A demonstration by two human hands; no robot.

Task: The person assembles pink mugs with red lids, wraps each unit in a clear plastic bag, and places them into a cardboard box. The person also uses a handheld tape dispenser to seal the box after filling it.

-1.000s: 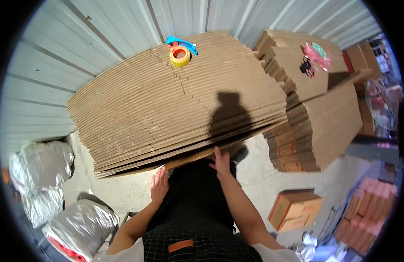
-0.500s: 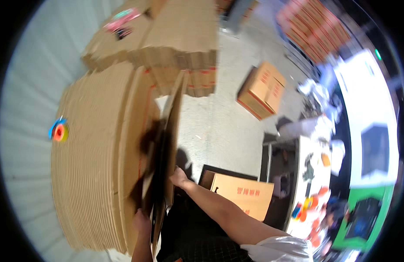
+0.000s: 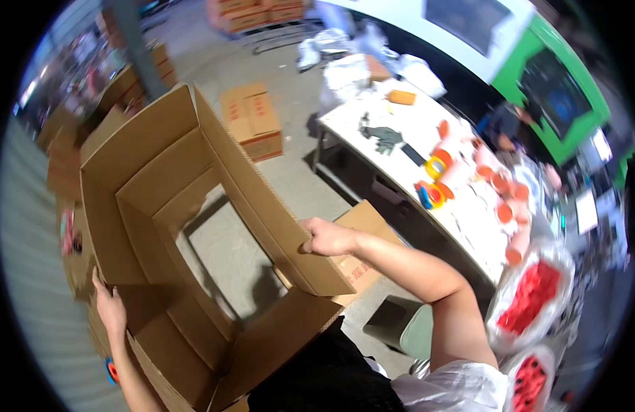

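Note:
A large brown cardboard box (image 3: 149, 161) is spread into a rectangular tube between my hands. Its upper flaps stand up, and the floor shows through its open bottom. My left hand (image 3: 111, 305) is closed on the left wall's edge, with its fingers partly hidden behind the board. On the opposite side, my right hand (image 3: 327, 237) grips the right wall's upper edge, thumb on the inner face. Just beyond that hand lies a cardboard piece with red print (image 3: 369, 223), partly covered by my forearm.
A closed carton (image 3: 252, 120) stands on the floor ahead. To the right, a white table (image 3: 348, 134) bears dark gloves (image 3: 386, 137), tape rolls and orange-pink parts. A grey-green bin or stool (image 3: 413, 326) and a bag of red pieces (image 3: 530, 295) are near my right arm. Another person (image 3: 503, 127) is beyond the table.
The cardboard, folded nearly flat beside the stack before, is now opened into a box shape. My hands have moved apart to its opposite sides, and my view has turned right.

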